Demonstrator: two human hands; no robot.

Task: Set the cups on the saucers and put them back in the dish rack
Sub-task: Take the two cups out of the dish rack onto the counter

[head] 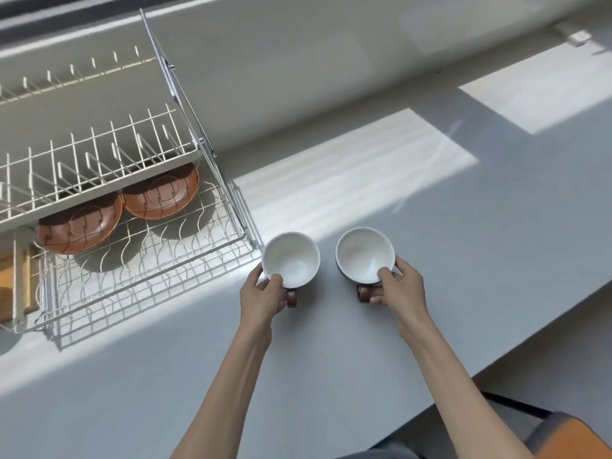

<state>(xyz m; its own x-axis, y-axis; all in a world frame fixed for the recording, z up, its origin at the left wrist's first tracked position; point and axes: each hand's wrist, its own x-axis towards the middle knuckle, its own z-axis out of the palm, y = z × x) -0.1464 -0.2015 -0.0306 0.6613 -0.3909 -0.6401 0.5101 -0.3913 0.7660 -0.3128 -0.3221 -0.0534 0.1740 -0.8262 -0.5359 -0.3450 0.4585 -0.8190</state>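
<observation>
On the gray tabletop (331, 359), each hand holds a white cup: left hand (263, 298) wraps fingers around one cup (291, 260), right hand (399, 288) another (364, 255), beside the dish rack (132, 273).

two cups (290, 260) right of rack (139, 260), saucers (159, 197) inside it

Your two cups and two saucers

Left cup (291, 260) and right cup (365, 254) stand upright, white inside, brown handles toward you, beside the rack (139, 276); brown saucers (79, 226) (161, 195) lie flat on its lower tier.
</observation>
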